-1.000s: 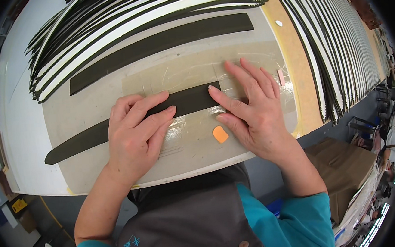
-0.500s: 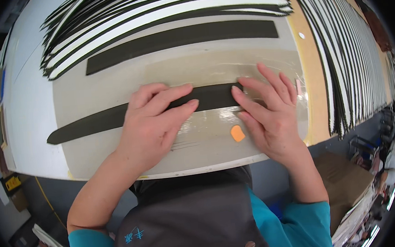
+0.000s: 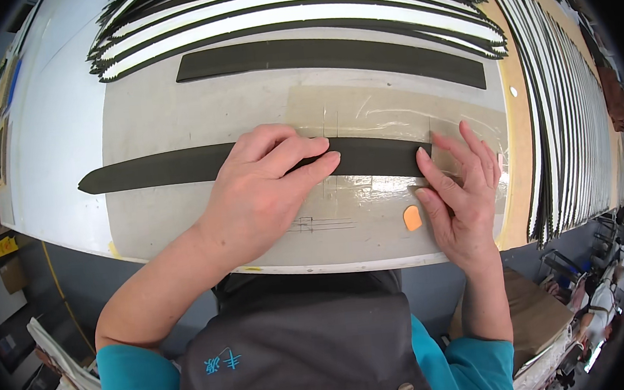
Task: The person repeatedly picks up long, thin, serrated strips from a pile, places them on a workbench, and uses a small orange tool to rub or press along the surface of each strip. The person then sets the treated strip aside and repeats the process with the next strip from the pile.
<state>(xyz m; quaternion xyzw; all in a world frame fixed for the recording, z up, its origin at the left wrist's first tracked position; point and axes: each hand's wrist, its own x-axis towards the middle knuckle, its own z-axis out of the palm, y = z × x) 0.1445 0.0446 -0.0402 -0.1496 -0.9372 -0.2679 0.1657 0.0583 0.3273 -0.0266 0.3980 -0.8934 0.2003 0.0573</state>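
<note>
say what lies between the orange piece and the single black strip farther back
In the head view, the near black strip lies between them.

I log the strip I touch as plain black; the second strip beyond it, likewise. I see alternating black and white bands across the far pile, narrower stripes of both down the right-hand pile. Mat: grey. Table: white. Orange: one small flat piece. My sleeves are teal; my apron, dark grey, carries bright blue lettering.
</note>
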